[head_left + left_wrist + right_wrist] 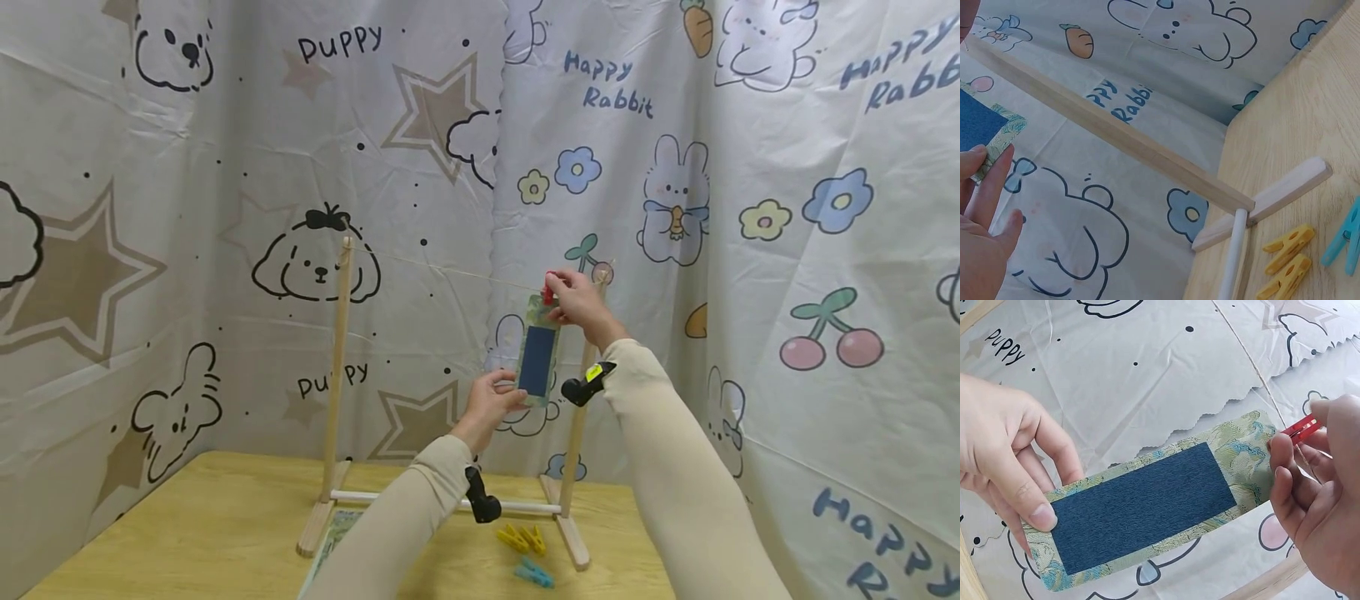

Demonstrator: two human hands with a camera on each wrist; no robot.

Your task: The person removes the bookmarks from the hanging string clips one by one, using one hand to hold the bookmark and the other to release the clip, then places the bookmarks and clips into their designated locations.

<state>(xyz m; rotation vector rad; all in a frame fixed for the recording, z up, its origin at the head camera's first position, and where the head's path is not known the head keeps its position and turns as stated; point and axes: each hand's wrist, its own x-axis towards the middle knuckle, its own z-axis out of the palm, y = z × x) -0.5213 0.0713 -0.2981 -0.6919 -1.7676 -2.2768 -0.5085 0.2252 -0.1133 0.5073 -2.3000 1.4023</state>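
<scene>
A long green brocade-patterned card with a dark blue panel [1147, 506] hangs slanted just below the thin string [450, 269]. My left hand [491, 408] pinches its lower end, thumb on the blue face and fingers behind. Up at the string, my right hand [581, 304] pinches a small red clothespin [1305, 428]. Its other fingers touch the card's upper end. Whether the clothespin's jaws grip the card is hidden by the fingers. In the left wrist view only a lower corner of the card shows, by the left hand [985, 231].
The string runs between a left wooden post [339, 358] and a right wooden post [577, 433], joined below by a white rod [1235, 256]. Yellow clothespins [522, 539] and blue clothespins [534, 572] lie on the table [202, 517]. A patterned sheet [339, 527] lies beside the left foot.
</scene>
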